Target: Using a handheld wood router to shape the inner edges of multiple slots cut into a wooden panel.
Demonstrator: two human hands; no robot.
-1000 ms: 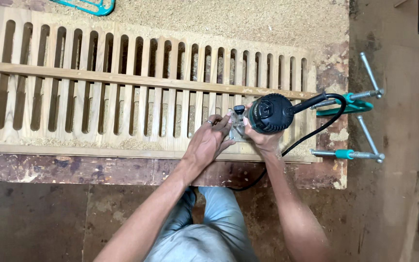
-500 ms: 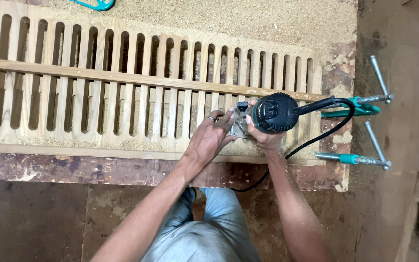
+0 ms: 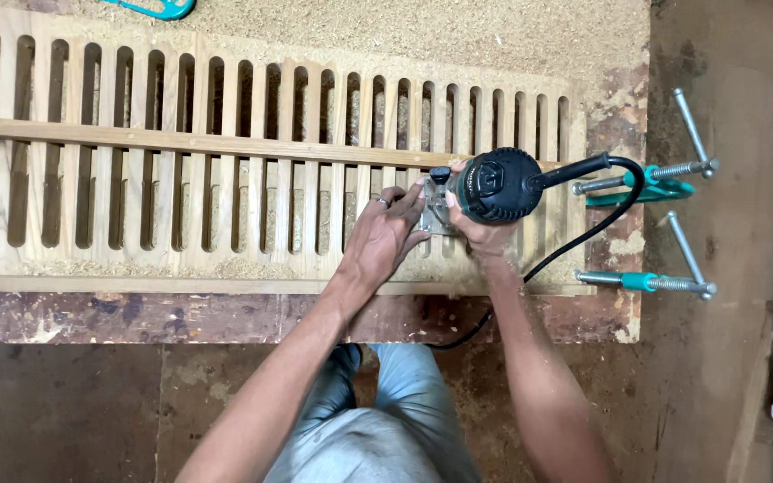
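Gripping the dark, round-topped router [image 3: 496, 185] from below, the right hand [image 3: 483, 234] has its fingers curled around the tool's body, while the left hand [image 3: 387, 234] lies just beside it with fingers spread narrowly and bent, pressing on the router's clear base [image 3: 431, 220]. The tool stands upright on the slotted wooden panel [image 3: 181, 170], near the panel's right end, close against a long wooden strip [image 3: 136, 140] that runs across the slots. Its black cord [image 3: 583, 237] loops out to the right and drops over the bench edge. Two teal-handled clamps [image 3: 655, 224] sit at the right end of the bench [image 3: 91, 313], and sawdust [image 3: 404, 36] covers the surface beyond the panel.
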